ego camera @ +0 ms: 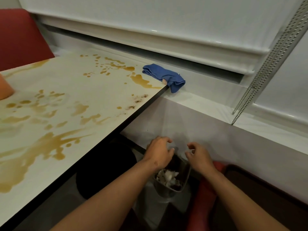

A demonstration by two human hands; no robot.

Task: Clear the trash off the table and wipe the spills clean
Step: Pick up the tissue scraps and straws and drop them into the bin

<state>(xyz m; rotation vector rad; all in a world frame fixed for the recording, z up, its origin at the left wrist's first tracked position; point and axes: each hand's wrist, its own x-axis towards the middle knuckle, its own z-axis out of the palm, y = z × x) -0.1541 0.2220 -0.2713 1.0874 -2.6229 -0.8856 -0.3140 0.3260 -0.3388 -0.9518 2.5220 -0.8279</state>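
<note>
**Trash binned, spills still waiting**

The table (pixel 71 90) fills the left of the view, its pale top streaked with brown spills (pixel 50 142) from near edge to far corner; no loose trash shows on it. An orange thing (pixel 5 88) sits at its left edge, cut off by the frame. A blue cloth (pixel 164 77) lies bunched at the far corner, touching the sill. Below the table edge stands a bin (pixel 173 182) with crumpled paper inside. Above it hover the left hand (pixel 160 151) and right hand (pixel 200 157), fingers loosely curled, holding nothing. The clearing step looks finished; the next move calls for reaching to the cloth and wiping.
</note>
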